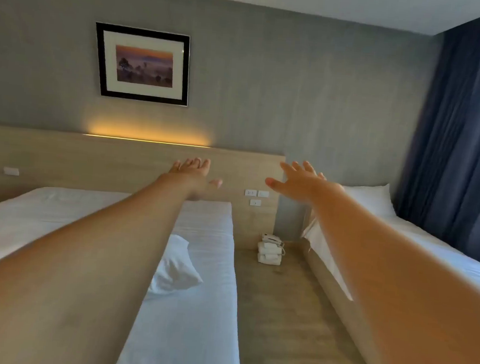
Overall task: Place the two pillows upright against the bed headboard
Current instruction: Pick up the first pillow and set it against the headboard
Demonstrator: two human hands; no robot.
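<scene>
A white pillow (177,269) lies flat on the white bed (199,322) at my left, partly hidden under my left forearm. The light wooden headboard (91,164) runs behind that bed with nothing leaning on it. A second white pillow (372,196) rests at the head of the right-hand bed (456,262). Both my arms stretch forward. My left hand (195,168) is open, fingers spread, in front of the headboard. My right hand (299,182) is open too, held above the gap between the beds. Neither hand touches a pillow.
A wood-floored aisle (280,314) runs between the beds, with a stack of folded white towels (270,250) and a phone on top at its far end. Wall sockets (256,196) sit on the headboard. A framed picture (143,63) hangs above; dark blue curtains (467,128) hang at right.
</scene>
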